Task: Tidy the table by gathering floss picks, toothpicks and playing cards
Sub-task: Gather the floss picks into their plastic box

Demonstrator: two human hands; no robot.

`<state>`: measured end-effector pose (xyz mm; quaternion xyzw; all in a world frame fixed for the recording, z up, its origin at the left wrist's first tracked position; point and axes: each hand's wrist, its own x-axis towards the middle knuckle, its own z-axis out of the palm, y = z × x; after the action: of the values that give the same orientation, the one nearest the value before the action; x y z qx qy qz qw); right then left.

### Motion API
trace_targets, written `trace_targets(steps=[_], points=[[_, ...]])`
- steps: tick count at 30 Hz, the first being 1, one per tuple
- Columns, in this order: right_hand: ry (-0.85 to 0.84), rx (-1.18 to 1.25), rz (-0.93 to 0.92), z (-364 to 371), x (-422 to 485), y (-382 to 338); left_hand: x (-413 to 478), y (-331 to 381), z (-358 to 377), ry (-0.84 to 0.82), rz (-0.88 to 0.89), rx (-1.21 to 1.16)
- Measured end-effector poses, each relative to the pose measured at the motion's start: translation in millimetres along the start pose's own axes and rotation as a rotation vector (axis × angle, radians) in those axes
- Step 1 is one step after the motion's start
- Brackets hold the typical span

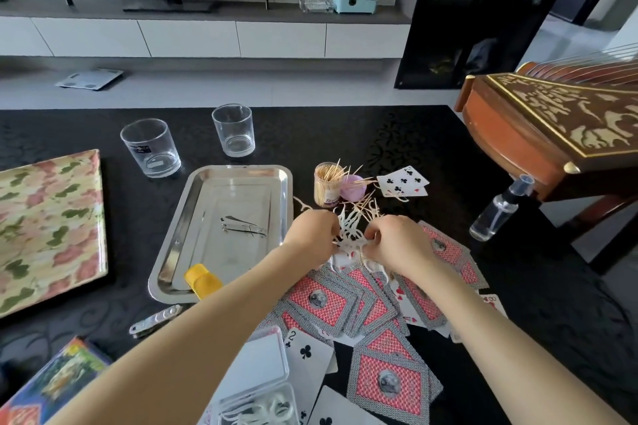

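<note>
My left hand [312,233] and my right hand [397,240] are both closed around a bunch of white floss picks [350,233] held between them above the black table [431,155]. Loose toothpicks [362,205] lie just beyond the hands, beside an upright toothpick jar [328,185] and its purple lid [352,187]. Red-backed playing cards [345,304] lie scattered under my forearms, with a few more cards [402,180] face up at the far right. A clear plastic floss pick box [257,390] stands open at the near edge.
A steel tray [221,190] holding nail clippers [243,225] and a yellow object [203,281] sits left of my hands. Two glasses [150,148] stand behind it. A spray bottle [497,212] and a wooden instrument [552,121] are right; a floral box [48,228] is left.
</note>
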<state>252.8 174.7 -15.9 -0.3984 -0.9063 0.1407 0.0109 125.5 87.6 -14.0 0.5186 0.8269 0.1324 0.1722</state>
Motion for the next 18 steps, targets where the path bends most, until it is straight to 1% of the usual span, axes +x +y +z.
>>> trace_targets(steps=[9,14,18], points=[[-0.058,0.096,-0.003,-13,-17,4,-21,11,-1,-0.033,0.133,-0.028],[0.028,0.200,0.021,-17,-29,6,-31,15,-9,0.050,0.124,-0.089],[0.137,0.445,0.004,-22,-39,8,-43,16,-22,0.132,0.099,-0.165]])
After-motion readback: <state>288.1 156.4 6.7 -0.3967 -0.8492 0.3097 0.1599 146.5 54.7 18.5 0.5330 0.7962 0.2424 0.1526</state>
